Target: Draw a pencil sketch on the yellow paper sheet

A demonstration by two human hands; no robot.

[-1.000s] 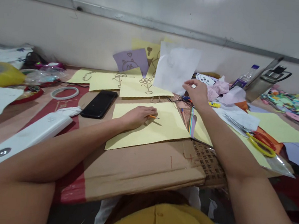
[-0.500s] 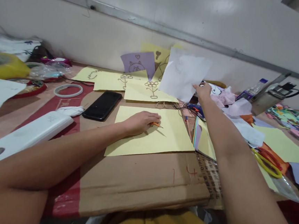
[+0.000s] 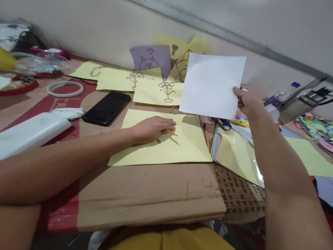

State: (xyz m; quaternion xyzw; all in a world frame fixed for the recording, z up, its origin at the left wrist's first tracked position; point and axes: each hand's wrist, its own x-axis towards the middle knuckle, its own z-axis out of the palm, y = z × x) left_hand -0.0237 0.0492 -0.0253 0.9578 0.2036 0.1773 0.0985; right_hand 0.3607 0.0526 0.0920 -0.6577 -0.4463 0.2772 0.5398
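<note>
My left hand [image 3: 154,129] rests on a blank yellow sheet of paper [image 3: 188,142] and holds an orange pencil [image 3: 171,132], its tip pointing right. Raised on the right, my right hand [image 3: 246,99] pinches the right edge of a white sheet of paper [image 3: 212,86], whose visible face is blank. Behind that sheet stand a purple sheet [image 3: 160,58] with a cat drawing and yellow sheets partly hidden by it. Flat yellow sheets with flower drawings [image 3: 148,94] lie beyond the blank one.
A black phone [image 3: 107,108], a roll of tape [image 3: 65,89] and a long white device [image 3: 22,134] lie to the left. Toward the right are a plastic sleeve of coloured paper [image 3: 237,150], a metal bottle [image 3: 299,107] and colourful scraps [image 3: 326,133]. Cardboard [image 3: 148,197] covers the near edge.
My right hand has turned the white sheet upright and flatter toward me, shifting it slightly right. My left hand stays on the yellow sheet with the pencil. The view has shifted a little.
</note>
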